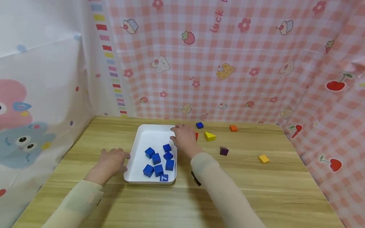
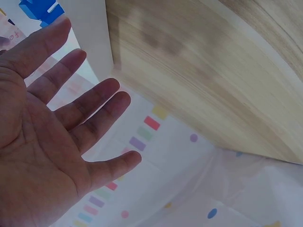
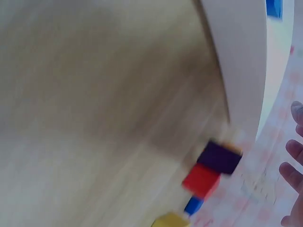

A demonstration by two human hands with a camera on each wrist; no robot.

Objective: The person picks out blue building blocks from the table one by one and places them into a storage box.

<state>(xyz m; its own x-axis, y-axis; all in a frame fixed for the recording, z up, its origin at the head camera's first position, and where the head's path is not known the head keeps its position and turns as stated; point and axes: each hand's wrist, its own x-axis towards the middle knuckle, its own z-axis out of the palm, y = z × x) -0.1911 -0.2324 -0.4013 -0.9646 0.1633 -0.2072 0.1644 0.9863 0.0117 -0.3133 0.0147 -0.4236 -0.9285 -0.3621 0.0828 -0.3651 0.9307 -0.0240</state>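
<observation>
A white tray lies on the table with several blue cubes inside, one showing a white 7. My left hand is at the tray's left wall; its fingers are straight and spread in the left wrist view, with nothing held. At the far right rim is my right hand, fingertips over the edge. Only part of its fingers shows in the right wrist view, spread and holding nothing. Whether either hand touches the rim I cannot tell.
Right of the tray lie a red block, partly hidden by my right hand, a blue block, a yellow triangular block, an orange block, a dark purple block and a yellow block. Patterned curtains border the table.
</observation>
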